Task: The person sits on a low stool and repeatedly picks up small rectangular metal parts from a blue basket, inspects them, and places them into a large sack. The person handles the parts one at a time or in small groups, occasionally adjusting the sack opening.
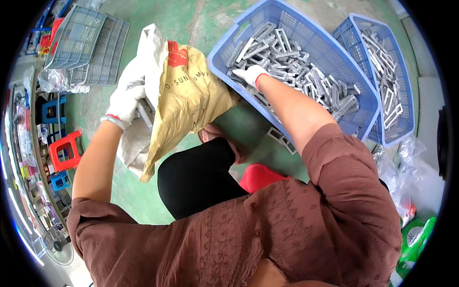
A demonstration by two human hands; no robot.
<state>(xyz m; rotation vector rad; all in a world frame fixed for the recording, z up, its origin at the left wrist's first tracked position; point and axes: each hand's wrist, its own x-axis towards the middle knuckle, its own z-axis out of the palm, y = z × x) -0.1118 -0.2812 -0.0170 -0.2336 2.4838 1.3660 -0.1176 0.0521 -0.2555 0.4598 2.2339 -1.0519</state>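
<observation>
My left hand (125,103), in a white glove, is at the mouth of a yellow woven sack (189,88) with a pale lining. Its fingers are closed round grey metal frames (145,114), which stick out below them against the lining. My right hand (252,75), also gloved, reaches over the near left side of a blue plastic basket (294,19). One finger stretches out over the rectangular metal frames (306,71) heaped inside; the other fingertips are partly hidden. No frame shows clearly in that hand.
A second blue basket (406,103) of metal frames stands at the right. One loose frame (281,140) lies on the green floor below the first basket. Grey crates (88,43) stand at the upper left, and a red stool (65,150) is by the left shelves.
</observation>
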